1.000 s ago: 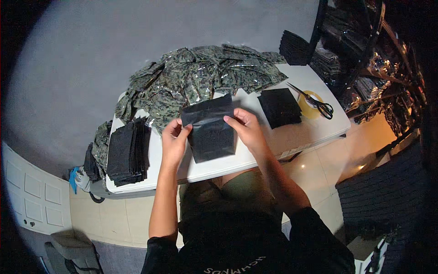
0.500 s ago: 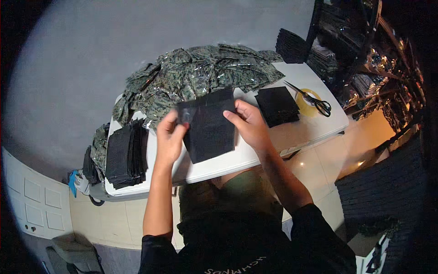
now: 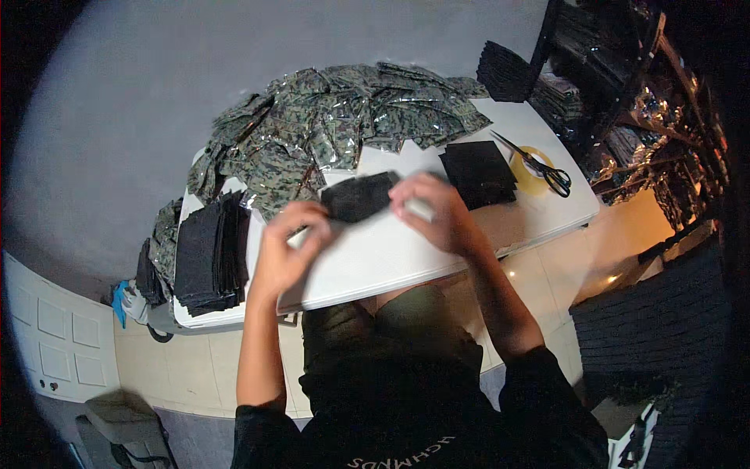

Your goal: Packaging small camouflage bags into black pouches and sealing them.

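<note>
A black fabric piece (image 3: 359, 195), rectangular and flat, stretches between my two hands above the white table (image 3: 344, 270). It looks short from front to back; whether it is folded or tilted I cannot tell. At its left end my left hand (image 3: 291, 244) is curled, thumb and fingers closing at the edge. My right hand (image 3: 433, 213) pinches its right end, the fingers blurred by motion. Just right of that hand lies a small stack of black fabric pieces (image 3: 478, 173). Left of my left hand stands a thicker stack of black fabric pieces (image 3: 207, 254).
Camouflage garments in clear plastic bags (image 3: 336, 109) are heaped along the table's far side. Black-handled scissors (image 3: 547, 168) lie over a yellow tape roll (image 3: 525, 178) at the right. Shelves with packed goods (image 3: 609, 94) rise beyond, and a grey chair (image 3: 125, 430) stands lower left.
The black fabric piece, which hung full length toward me, now shows much shorter and lies farther from me. My hands have spread slightly apart, and my view has shifted a little.
</note>
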`<state>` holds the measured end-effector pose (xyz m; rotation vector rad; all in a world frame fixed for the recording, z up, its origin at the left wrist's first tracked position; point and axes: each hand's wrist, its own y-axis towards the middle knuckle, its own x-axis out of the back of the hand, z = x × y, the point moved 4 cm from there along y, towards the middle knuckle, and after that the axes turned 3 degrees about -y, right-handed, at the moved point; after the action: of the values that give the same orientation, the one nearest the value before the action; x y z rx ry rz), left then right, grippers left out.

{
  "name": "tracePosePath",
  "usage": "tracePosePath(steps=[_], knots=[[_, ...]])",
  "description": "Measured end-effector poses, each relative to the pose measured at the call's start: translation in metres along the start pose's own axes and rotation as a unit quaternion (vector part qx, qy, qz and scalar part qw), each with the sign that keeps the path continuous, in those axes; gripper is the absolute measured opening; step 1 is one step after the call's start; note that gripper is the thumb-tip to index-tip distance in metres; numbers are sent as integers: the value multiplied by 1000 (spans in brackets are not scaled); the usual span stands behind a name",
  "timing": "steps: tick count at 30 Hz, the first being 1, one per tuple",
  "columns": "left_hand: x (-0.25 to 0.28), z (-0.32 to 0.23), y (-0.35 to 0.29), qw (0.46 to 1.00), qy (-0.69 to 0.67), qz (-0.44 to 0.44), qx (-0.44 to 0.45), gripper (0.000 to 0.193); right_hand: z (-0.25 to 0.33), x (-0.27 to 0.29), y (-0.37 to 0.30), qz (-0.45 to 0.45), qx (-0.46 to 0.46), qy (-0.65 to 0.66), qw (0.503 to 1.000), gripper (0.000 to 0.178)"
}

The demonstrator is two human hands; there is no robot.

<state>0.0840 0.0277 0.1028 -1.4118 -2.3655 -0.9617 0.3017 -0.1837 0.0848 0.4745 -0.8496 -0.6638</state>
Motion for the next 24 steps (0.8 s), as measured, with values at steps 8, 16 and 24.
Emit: tracePosePath(steps=[8,16,24], knots=[[-30,-3,-56,989,19,127,68,28,19,-7,-65,235,-117,79,962,32],[-101,44,18,946,311,92,16,77,-44,-107,-16,192,-62,-211,956,62],[-116,67,14,942,299,145,49,97,-49,-119,-24,261,-79,-299,914,76]])
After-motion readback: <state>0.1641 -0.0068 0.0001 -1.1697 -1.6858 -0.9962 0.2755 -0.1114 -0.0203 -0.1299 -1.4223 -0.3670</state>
